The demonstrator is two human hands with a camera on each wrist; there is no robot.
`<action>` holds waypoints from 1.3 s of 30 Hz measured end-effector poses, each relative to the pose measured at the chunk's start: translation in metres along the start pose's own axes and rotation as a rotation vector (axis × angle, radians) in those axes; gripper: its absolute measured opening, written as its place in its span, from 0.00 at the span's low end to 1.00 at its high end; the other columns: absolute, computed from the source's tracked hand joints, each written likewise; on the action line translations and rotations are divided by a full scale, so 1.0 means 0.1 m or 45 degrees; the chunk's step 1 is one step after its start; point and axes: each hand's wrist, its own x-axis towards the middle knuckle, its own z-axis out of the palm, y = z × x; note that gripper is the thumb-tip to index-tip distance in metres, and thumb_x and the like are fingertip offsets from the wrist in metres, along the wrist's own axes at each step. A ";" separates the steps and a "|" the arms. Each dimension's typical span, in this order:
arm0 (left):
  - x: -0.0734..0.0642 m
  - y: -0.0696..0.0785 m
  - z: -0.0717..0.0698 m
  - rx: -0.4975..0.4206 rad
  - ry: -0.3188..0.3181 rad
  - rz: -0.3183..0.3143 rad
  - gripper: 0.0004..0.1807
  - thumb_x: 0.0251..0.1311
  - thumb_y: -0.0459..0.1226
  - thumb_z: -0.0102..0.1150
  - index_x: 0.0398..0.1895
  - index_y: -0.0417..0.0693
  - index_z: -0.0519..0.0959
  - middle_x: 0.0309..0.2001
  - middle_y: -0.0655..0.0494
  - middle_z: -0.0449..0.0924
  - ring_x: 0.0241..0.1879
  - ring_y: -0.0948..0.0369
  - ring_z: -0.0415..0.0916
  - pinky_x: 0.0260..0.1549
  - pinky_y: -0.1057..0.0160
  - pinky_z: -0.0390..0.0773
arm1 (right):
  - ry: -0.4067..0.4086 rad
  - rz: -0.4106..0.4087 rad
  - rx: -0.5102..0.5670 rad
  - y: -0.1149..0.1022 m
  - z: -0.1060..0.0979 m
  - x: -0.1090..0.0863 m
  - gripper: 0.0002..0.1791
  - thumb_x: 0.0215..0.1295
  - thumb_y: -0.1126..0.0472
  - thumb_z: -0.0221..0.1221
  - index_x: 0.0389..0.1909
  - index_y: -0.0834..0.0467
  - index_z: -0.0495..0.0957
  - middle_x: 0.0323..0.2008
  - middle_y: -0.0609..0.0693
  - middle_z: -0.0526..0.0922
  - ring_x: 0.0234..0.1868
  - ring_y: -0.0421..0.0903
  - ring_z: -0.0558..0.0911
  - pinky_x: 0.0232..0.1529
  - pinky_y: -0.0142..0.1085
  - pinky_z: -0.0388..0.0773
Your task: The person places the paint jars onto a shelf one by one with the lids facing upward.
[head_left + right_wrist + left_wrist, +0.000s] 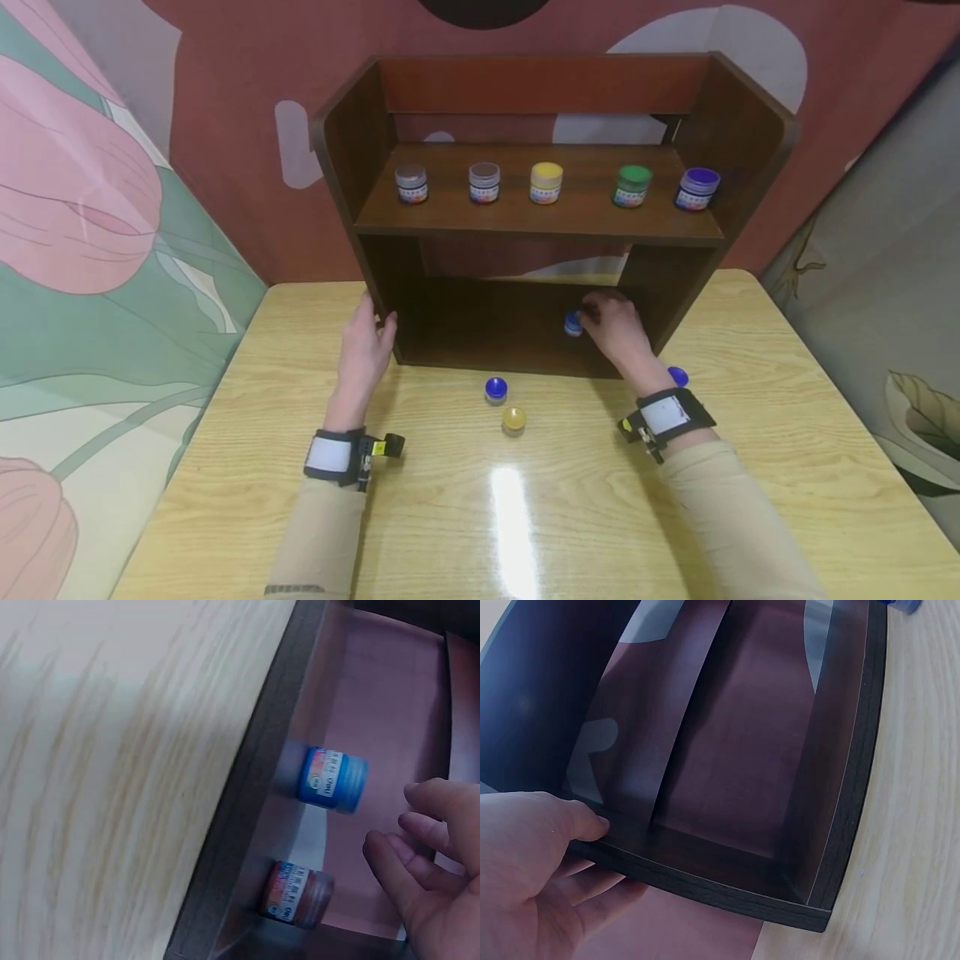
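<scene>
A dark brown two-tier shelf (540, 235) stands on the table. My left hand (362, 348) grips its left side panel, thumb on the inner side and fingers outside, as the left wrist view shows. Inside the lower tier, my right hand (617, 327) is beside a blue paint jar (332, 780). Its fingers are loosely bent and apart from the jar in the right wrist view. A reddish-brown paint jar (298, 894) stands beside the blue one on the lower board; my right hand hides it in the head view.
On the upper tier stand several paint jars, among them a yellow one (546, 183), a green one (632, 186) and a purple one (697, 189). In front of the shelf, a blue-lidded jar (496, 391) and a yellow-lidded jar (513, 421) sit on the table. Another blue lid (678, 377) shows near the right wrist.
</scene>
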 end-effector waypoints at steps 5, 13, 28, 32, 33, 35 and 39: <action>0.00 -0.01 0.00 0.005 -0.005 -0.016 0.22 0.70 0.31 0.54 0.63 0.32 0.66 0.53 0.33 0.78 0.56 0.41 0.79 0.50 0.47 0.86 | -0.012 -0.019 0.046 -0.11 -0.06 -0.07 0.14 0.66 0.63 0.62 0.49 0.67 0.80 0.44 0.65 0.83 0.42 0.60 0.85 0.45 0.53 0.84; 0.00 -0.02 0.00 0.010 -0.010 -0.021 0.20 0.70 0.32 0.54 0.61 0.32 0.67 0.53 0.33 0.78 0.56 0.41 0.79 0.50 0.46 0.86 | -0.056 -0.081 0.116 -0.36 -0.11 -0.22 0.14 0.66 0.60 0.63 0.48 0.65 0.82 0.43 0.61 0.83 0.40 0.55 0.86 0.42 0.48 0.87; 0.02 -0.01 0.01 -0.009 -0.009 -0.027 0.21 0.70 0.31 0.53 0.63 0.32 0.66 0.54 0.33 0.78 0.57 0.41 0.78 0.51 0.47 0.86 | -0.415 -0.489 0.149 -0.77 -0.02 -0.61 0.14 0.63 0.64 0.66 0.48 0.63 0.82 0.44 0.56 0.86 0.41 0.49 0.86 0.38 0.36 0.87; 0.02 -0.01 0.02 -0.014 -0.009 -0.034 0.21 0.70 0.31 0.53 0.63 0.32 0.66 0.55 0.33 0.78 0.58 0.41 0.78 0.51 0.46 0.86 | -0.530 -0.521 0.169 -0.82 0.00 -0.72 0.15 0.63 0.65 0.66 0.50 0.63 0.82 0.46 0.57 0.86 0.42 0.50 0.86 0.41 0.37 0.88; 0.02 -0.01 0.02 -0.014 -0.009 -0.033 0.21 0.70 0.31 0.53 0.63 0.32 0.66 0.56 0.33 0.78 0.58 0.41 0.78 0.51 0.46 0.86 | -0.555 -0.521 0.172 -0.83 0.01 -0.74 0.15 0.63 0.65 0.66 0.50 0.62 0.82 0.47 0.57 0.86 0.43 0.50 0.86 0.43 0.37 0.88; 0.02 -0.01 0.03 -0.014 -0.005 -0.027 0.21 0.70 0.31 0.53 0.63 0.32 0.66 0.56 0.33 0.78 0.58 0.41 0.78 0.51 0.46 0.86 | -0.599 -0.529 0.167 -0.85 0.02 -0.79 0.16 0.63 0.64 0.66 0.51 0.61 0.82 0.48 0.55 0.86 0.46 0.49 0.86 0.48 0.37 0.87; 0.02 0.00 0.03 -0.006 0.004 -0.014 0.21 0.70 0.30 0.53 0.63 0.33 0.67 0.56 0.33 0.78 0.57 0.41 0.78 0.50 0.46 0.86 | -0.658 -0.579 0.142 -0.88 0.05 -0.86 0.18 0.60 0.64 0.67 0.52 0.60 0.82 0.50 0.53 0.85 0.51 0.48 0.84 0.54 0.39 0.85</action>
